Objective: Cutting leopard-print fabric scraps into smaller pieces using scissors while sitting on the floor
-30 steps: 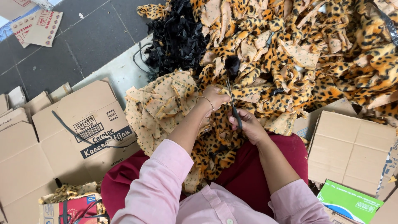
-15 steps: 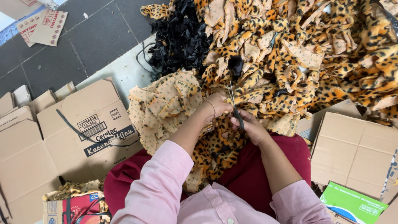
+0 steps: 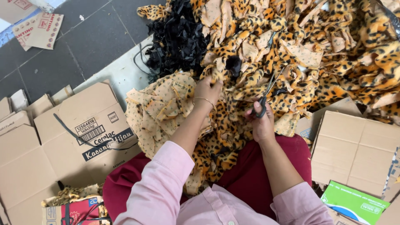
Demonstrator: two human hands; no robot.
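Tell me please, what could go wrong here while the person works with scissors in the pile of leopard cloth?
The left hand grips the leopard-print fabric near the open scissors held by the right hand, so the blades might nick the fingers. The scraps lie tangled, so the blades may catch a layer underneath. A black cable beside the pile could snag.

left hand: reaching far, fingers pinched shut, thin bangle on wrist
right hand: fingers curled closed, thumb up, held nearer than left
forearms: both bare, angled toward far side
sleeves: pink, pushed up to elbows
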